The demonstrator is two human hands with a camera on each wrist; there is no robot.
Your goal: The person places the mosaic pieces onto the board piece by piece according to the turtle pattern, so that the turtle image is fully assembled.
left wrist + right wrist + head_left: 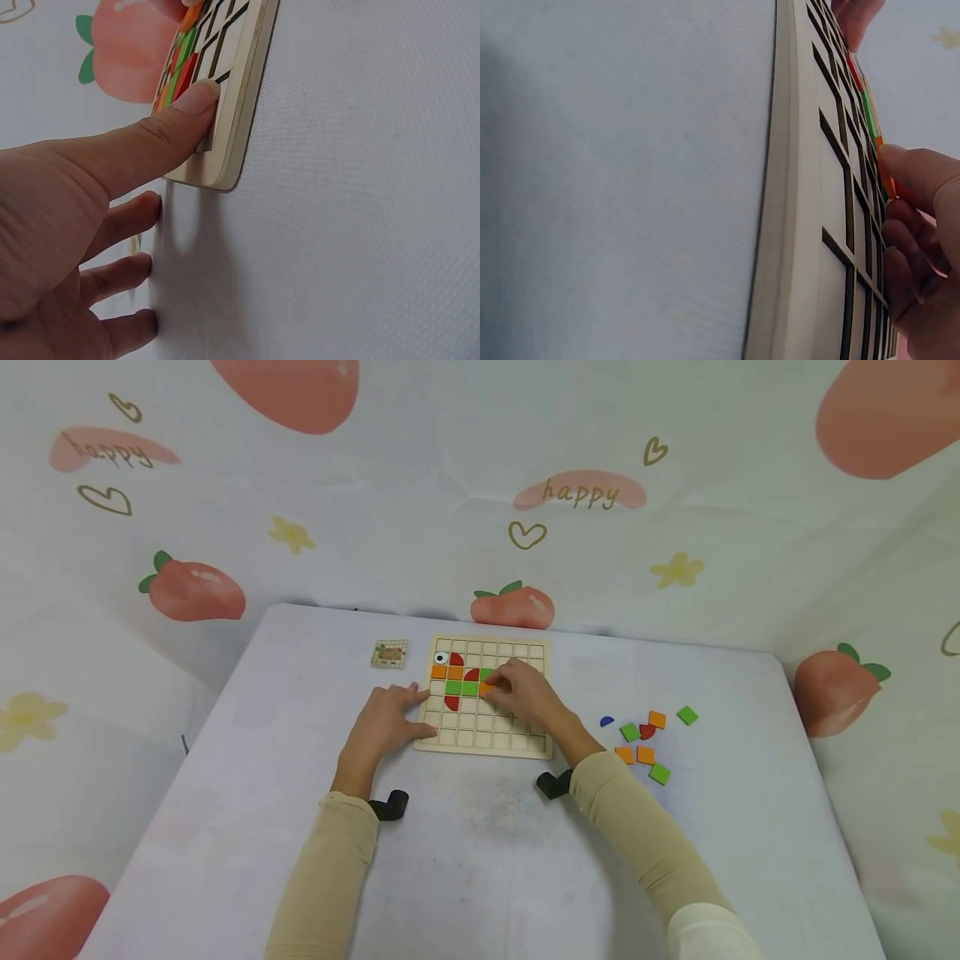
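Note:
A wooden grid board (480, 739) lies on the table with coloured tiles set in its upper left cells. My left hand (378, 720) rests at the board's left edge. In the left wrist view its thumb (196, 99) presses on the board's corner area, while the other fingers are spread outside. My right hand (527, 695) is over the middle of the board, pinching an orange square tile (886, 178) between thumb and fingers at the end of a row of green tiles (461, 688). Red quarter-round tiles (452, 702) and a white eye tile (441, 657) sit nearby in the grid.
A small pattern card (389, 653) lies left of the board. To the right are loose tiles: a blue half-round (607, 722), a red piece (647, 732), several orange squares (645, 755) and several green squares (687, 715). A printed cloth backdrop stands behind the table.

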